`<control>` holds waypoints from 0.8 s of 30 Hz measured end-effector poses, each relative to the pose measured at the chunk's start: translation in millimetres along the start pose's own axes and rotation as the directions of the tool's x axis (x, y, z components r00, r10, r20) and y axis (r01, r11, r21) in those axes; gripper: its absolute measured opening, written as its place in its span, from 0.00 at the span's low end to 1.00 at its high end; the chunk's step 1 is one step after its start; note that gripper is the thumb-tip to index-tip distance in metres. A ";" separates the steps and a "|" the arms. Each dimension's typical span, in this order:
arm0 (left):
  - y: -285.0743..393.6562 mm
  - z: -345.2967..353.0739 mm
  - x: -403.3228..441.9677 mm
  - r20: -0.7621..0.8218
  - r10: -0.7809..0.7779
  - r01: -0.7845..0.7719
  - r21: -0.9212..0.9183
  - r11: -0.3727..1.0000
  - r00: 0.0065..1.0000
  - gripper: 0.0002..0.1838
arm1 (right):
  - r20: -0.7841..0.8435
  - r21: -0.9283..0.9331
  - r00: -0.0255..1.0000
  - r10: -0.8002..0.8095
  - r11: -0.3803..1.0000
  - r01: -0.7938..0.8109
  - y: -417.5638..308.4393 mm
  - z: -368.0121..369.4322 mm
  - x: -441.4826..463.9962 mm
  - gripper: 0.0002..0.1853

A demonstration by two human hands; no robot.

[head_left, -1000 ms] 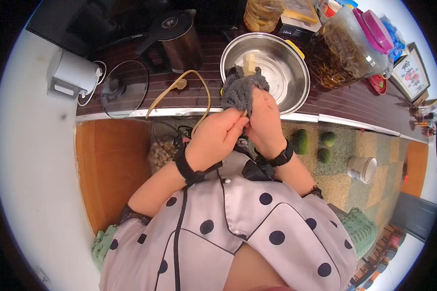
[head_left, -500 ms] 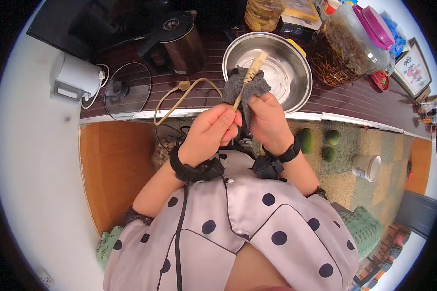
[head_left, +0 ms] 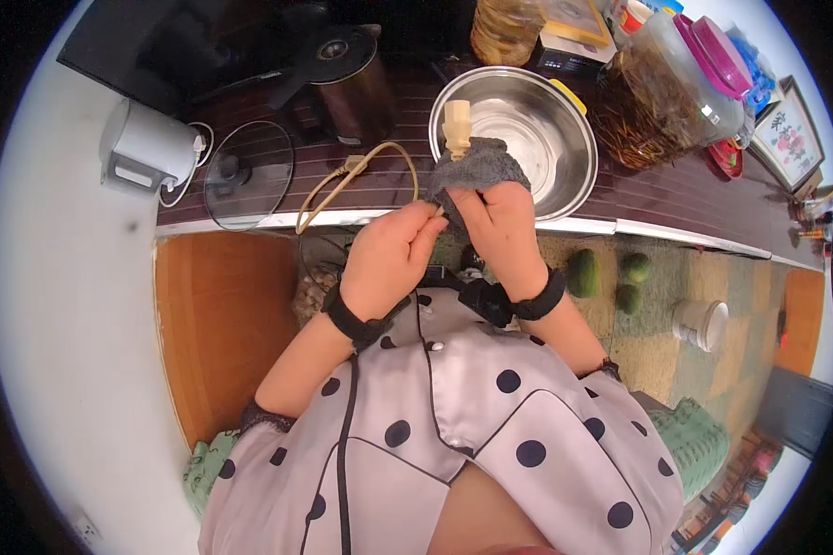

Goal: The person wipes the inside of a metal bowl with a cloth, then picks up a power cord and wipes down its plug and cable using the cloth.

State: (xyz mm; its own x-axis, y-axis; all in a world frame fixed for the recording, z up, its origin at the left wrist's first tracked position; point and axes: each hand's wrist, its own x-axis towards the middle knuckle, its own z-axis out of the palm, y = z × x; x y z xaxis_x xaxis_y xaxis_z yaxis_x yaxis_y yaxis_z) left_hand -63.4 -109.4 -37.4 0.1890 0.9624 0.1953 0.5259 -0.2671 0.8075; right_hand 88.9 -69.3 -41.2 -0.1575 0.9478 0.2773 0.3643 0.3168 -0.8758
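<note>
A beige power cord (head_left: 411, 173) loops over the counter's front edge, and its connector end (head_left: 456, 120) points up in front of the steel pot. My left hand (head_left: 389, 254) pinches the cord just left of a dark grey cloth (head_left: 486, 166). My right hand (head_left: 504, 236) is closed on that cloth, which is wrapped around the cord below the connector. The cloth hides the cord's stretch between my hands. Behind them, the wide steel pot (head_left: 578, 176) with a yellow handle stands on the counter.
On the dark counter are a glass lid (head_left: 250, 194), a dark kettle (head_left: 352, 92), a grey appliance (head_left: 143, 148) and a large jar (head_left: 657, 92) with a purple lid. Green melons (head_left: 582, 274) and a white bucket (head_left: 701, 324) stand on the floor at right.
My right hand has turned and moved lower, knuckles up, covering more of the cord with the cloth. The connector has swung left and upright. My left hand has shifted slightly left.
</note>
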 end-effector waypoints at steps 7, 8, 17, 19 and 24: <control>1.2 -7.6 0.2 -0.049 -0.064 0.068 0.080 0.995 0.997 0.07 | 0.133 0.183 0.991 -0.001 0.983 -0.024 -5.5 -7.0 1.7 0.10; 2.3 -7.9 -0.5 -0.038 -0.067 0.068 0.023 0.997 0.997 0.07 | 0.142 0.252 0.989 0.041 0.965 -0.076 -7.2 -7.9 1.3 0.10; 16.6 -8.6 -3.3 0.143 0.016 -0.020 0.027 0.999 0.990 0.07 | 0.142 0.635 0.937 0.320 0.697 -0.334 15.1 3.9 -1.9 0.18; 16.9 -10.7 -3.1 0.089 0.022 -0.022 -0.010 1.000 0.996 0.07 | 0.149 0.696 0.929 0.339 0.631 -0.342 6.8 -5.9 -2.0 0.18; 14.4 -14.1 -3.2 0.028 0.016 -0.014 -0.073 0.997 0.999 0.07 | 0.252 0.813 0.870 0.423 0.395 -0.428 7.8 -15.0 -1.9 0.16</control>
State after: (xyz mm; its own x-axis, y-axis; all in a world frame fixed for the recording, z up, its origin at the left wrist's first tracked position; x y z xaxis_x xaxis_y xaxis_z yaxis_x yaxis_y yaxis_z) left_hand -68.1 -115.6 -18.6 0.2200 0.9563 0.1925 0.4616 -0.2759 0.8431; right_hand 105.8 -68.1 -42.6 -0.2147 0.9495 -0.2288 -0.5354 -0.3104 -0.7855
